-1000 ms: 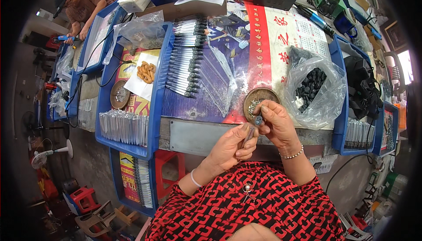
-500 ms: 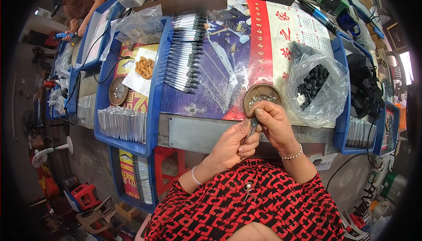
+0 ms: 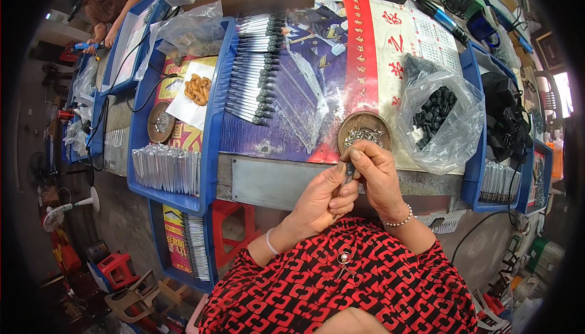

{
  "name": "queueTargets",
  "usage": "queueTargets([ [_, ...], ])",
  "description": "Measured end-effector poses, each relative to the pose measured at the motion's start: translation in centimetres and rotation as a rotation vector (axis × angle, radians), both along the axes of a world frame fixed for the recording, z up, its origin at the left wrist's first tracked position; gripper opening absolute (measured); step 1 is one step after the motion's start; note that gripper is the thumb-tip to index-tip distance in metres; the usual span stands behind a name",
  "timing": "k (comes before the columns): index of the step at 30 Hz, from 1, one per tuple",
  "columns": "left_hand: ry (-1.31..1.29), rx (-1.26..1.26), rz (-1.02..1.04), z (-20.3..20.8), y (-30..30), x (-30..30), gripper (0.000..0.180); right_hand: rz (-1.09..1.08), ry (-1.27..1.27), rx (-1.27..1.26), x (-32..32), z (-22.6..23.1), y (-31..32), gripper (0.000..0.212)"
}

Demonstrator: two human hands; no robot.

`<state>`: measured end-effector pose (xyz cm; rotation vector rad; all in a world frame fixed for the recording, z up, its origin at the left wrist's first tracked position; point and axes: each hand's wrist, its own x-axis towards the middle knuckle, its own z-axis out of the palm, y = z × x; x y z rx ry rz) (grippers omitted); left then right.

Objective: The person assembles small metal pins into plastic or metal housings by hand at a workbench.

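In front of my chest, my left hand [image 3: 323, 199] is closed round a slim metal piece with a dark upper part [image 3: 349, 172]. My right hand [image 3: 375, 172] pinches at the top of that piece with thumb and forefinger; anything small between those fingertips is hidden. Just beyond my fingers sits a round brown bowl [image 3: 342, 128] of small silvery metal pins [image 3: 363, 137]. To its right lies an open clear plastic bag [image 3: 460, 136] of black parts [image 3: 434, 115]. Left of the bowl, silver rods with dark ends [image 3: 253, 69] lie in a row.
A blue tray [image 3: 214, 121] on the left holds flat silver strips [image 3: 166, 169], a small bowl [image 3: 159, 122] and orange snacks [image 3: 198, 89] on white paper. Another blue tray [image 3: 472, 84] stands at right. A red stool [image 3: 233, 227] is under the bench. At far left a person [image 3: 113, 2] works.
The view has shifted slightly. Both hands stay together on the metal piece, with my right fingers and wrist turned a little.
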<state>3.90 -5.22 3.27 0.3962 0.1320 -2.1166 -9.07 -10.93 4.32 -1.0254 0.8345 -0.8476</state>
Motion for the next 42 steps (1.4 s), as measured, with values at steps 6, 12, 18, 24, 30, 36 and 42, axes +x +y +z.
queueTargets([
  [6,0.096,-0.009,0.017,-0.4,0.0,0.0,0.030,0.055,-0.013,0.070,0.0,0.2,-0.6,0.018],
  [12,0.089,-0.007,0.013,-0.5,0.0,0.1,0.030,0.070,-0.047,0.121,0.2,0.5,-0.9,0.017],
  [18,0.105,0.009,0.035,-0.6,0.2,0.1,0.031,0.062,-0.023,0.109,0.6,0.5,-0.7,0.017],
  [24,0.048,-0.050,0.036,-0.3,0.0,0.7,0.032,0.157,0.060,0.003,-0.9,0.4,-2.3,0.018],
  [30,0.018,-0.073,0.064,-0.4,0.1,1.8,0.032,-0.037,0.691,-0.546,-4.4,1.4,-5.2,0.009],
  [36,0.030,-0.037,0.073,-0.8,0.3,1.9,0.030,0.178,0.916,-0.746,-3.6,0.5,-5.5,0.009],
  [42,0.022,-0.028,0.090,-1.0,0.5,2.3,0.030,0.264,1.038,-0.898,-2.3,-0.5,-6.1,0.012],
])
